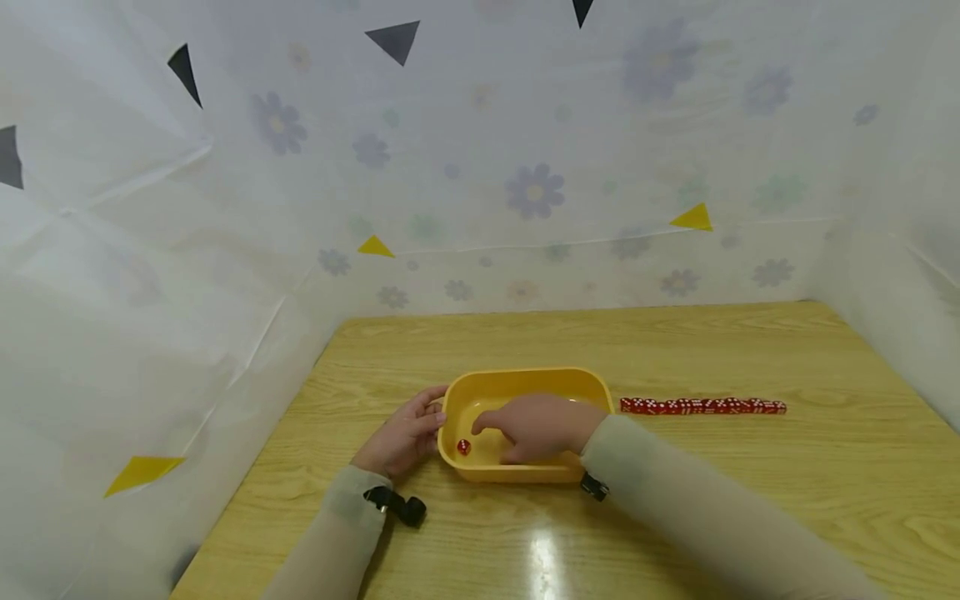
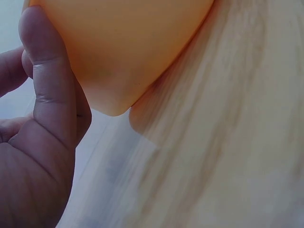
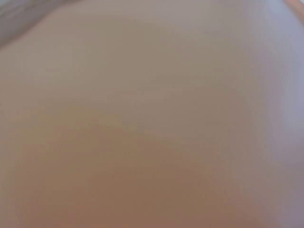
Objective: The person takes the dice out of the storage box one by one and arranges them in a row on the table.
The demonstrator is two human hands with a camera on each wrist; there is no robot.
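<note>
A yellow plastic tub (image 1: 525, 379) stands on the wooden table (image 1: 675, 517). My left hand (image 1: 405, 435) rests against the tub's left outer wall; in the left wrist view its thumb (image 2: 50, 76) lies straight along the orange-yellow tub wall (image 2: 128, 42). My right hand (image 1: 536, 427) is down inside the tub, back up, with the index finger stretched leftward. One small red die (image 1: 463, 447) lies on the tub floor just left of that hand, apart from it. What lies under the right palm is hidden. The right wrist view is a blank blur.
A straight row of several red dice (image 1: 702, 407) lies on the table to the right of the tub. White flowered sheeting (image 1: 525, 192) walls in the table at the back and on both sides. Bare wood shows in front of the tub.
</note>
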